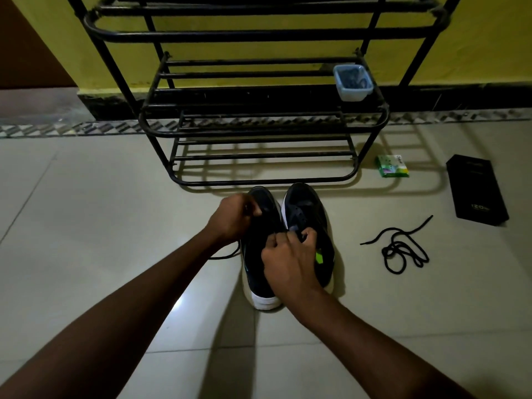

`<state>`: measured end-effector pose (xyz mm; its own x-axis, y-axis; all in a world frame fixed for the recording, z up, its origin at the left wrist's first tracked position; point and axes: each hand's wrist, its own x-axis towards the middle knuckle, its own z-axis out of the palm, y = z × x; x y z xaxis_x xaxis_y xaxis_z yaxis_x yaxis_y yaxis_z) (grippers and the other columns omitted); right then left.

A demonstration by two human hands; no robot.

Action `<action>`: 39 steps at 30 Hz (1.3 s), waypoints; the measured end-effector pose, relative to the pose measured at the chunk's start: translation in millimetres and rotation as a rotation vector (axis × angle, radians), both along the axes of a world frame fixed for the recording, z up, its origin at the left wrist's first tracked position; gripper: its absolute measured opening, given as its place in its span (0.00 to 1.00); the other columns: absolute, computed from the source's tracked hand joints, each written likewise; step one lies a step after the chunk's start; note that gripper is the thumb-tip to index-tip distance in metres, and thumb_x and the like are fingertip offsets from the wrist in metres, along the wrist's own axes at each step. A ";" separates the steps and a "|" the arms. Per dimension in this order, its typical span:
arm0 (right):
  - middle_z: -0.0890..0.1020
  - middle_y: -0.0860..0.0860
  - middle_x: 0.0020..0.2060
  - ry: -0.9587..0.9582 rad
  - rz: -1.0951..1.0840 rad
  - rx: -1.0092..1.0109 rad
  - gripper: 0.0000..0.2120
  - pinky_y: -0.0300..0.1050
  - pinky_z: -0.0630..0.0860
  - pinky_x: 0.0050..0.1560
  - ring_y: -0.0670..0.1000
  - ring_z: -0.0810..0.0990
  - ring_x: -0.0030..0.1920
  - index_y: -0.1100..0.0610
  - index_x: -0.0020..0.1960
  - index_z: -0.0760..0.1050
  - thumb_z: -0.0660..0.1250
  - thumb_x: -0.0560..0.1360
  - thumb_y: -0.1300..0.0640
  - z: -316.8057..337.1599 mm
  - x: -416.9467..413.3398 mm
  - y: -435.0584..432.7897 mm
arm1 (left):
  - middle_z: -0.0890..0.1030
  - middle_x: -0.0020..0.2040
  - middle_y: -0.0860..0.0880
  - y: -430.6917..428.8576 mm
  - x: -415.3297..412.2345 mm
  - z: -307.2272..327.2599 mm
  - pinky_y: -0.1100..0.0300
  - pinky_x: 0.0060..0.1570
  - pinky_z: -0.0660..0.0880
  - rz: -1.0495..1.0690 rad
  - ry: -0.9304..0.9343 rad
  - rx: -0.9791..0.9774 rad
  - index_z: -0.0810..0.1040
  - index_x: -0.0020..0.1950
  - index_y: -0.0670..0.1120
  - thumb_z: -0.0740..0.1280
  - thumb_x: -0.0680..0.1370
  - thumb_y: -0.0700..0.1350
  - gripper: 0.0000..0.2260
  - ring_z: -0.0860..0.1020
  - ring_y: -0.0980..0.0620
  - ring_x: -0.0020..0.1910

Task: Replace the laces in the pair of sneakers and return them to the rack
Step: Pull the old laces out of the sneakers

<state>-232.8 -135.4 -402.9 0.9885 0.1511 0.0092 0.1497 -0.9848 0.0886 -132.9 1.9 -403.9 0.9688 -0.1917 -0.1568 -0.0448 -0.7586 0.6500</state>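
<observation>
Seemingly, lace (230, 256) between fingers (253, 210).

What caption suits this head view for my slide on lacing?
Both hands work a lace on the left sneaker before the rack; a loose lace lies aside.

Sneakers: 2 black shoes with white soles, left sneaker (260, 254) and right sneaker (309, 223), upright side by side on the floor, toes towards the rack.
Loose lace (403, 247): black, coiled on the floor, right of the sneakers.
Rack (264, 131): black metal, just beyond the sneakers.
</observation>
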 end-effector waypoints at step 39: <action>0.82 0.60 0.33 -0.009 -0.026 0.090 0.15 0.63 0.76 0.48 0.63 0.82 0.41 0.63 0.36 0.83 0.81 0.52 0.61 0.6 -2.1 0.4 | 0.78 0.36 0.48 10.3 -4.5 17.6 0.51 0.47 0.78 0.141 0.150 -0.846 0.68 0.46 0.43 0.57 0.86 0.40 0.09 0.80 0.47 0.36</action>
<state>-234.9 -135.0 -402.3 0.9918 0.1236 0.0310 0.1237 -0.9923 0.0006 -137.4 12.2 -386.3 0.9728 -0.1812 -0.1441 0.1448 -0.0099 0.9894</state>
